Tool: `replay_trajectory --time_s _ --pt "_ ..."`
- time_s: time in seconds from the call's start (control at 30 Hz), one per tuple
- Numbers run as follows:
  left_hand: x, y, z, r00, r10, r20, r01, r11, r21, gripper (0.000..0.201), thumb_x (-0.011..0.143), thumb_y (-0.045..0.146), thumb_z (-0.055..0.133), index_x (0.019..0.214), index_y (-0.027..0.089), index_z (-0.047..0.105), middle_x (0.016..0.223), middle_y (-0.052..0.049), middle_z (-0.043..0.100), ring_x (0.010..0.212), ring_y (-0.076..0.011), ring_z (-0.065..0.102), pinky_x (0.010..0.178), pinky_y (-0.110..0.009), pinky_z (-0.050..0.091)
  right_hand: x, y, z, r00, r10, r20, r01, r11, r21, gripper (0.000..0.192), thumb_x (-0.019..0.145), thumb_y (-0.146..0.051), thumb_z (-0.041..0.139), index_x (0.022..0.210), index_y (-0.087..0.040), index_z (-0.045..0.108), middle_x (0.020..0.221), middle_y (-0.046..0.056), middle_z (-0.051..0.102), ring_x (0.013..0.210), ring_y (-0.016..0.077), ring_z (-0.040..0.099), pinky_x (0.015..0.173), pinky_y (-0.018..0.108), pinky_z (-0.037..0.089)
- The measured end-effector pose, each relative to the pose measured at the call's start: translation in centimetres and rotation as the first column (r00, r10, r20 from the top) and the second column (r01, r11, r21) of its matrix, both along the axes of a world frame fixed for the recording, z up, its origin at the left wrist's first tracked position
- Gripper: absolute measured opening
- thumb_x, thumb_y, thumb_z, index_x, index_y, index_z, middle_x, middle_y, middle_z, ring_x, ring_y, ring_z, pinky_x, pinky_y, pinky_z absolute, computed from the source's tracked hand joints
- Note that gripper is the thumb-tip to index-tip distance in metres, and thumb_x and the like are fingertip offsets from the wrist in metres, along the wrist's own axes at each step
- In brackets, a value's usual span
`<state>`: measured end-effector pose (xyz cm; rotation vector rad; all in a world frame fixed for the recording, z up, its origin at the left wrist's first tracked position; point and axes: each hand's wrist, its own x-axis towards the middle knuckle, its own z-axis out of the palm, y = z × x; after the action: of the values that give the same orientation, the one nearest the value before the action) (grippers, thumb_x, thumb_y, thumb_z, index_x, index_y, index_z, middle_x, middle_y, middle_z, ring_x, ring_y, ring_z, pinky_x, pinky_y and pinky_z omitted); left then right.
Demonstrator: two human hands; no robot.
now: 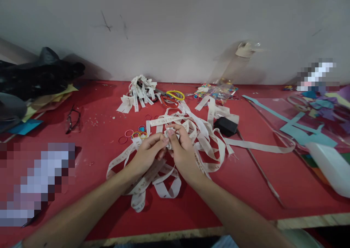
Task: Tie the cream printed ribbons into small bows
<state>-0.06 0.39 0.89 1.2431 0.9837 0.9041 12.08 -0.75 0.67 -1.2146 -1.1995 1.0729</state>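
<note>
Both hands meet at the middle of the red table, pinching a gathered piece of white printed ribbon between them. My left hand is closed on its left side, thumb and fingertips together. My right hand grips it from the right, thumb on top. Long loose loops of the same ribbon spread around and beneath both wrists. Small coloured rubber bands lie just left of the ribbon. Behind it sits a bunch of short cut ribbon pieces.
Scissors with a yellow handle and plastic packets lie at the back. A black block and a thin rod are on the right, near blue paper scraps. Eyeglasses and black bags are left.
</note>
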Motion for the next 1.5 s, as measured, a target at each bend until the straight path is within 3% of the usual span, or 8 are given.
replay_trajectory --time_s 0.43,1.5 --pt "0.03 0.12 -0.56 0.998 0.016 0.053 -0.014 0.999 -0.030 0.033 0.088 0.037 0.053 0.062 0.018 0.043 0.046 0.007 0.043 0.043 -0.0055 0.037 0.047 -0.019 0.030 0.01 0.35 0.24 0.994 0.007 -0.112 -0.017 0.996 -0.088 0.019 0.089 -0.041 0.051 0.096 -0.024 0.056 0.068 -0.004 0.047 0.052 0.0099 0.037 0.048 0.023 0.034" --pt "0.10 0.25 -0.57 0.998 0.058 -0.001 -0.058 0.998 0.013 0.034 0.088 0.035 0.054 0.061 0.017 0.045 0.047 0.008 0.043 0.044 -0.0052 0.038 0.050 -0.020 0.030 -0.19 0.99 -0.58 0.961 0.047 -0.273 -0.102 0.976 -0.192 0.021 0.084 -0.043 0.056 0.090 -0.023 0.056 0.066 -0.006 0.048 0.048 0.0072 0.040 0.043 0.020 0.035"
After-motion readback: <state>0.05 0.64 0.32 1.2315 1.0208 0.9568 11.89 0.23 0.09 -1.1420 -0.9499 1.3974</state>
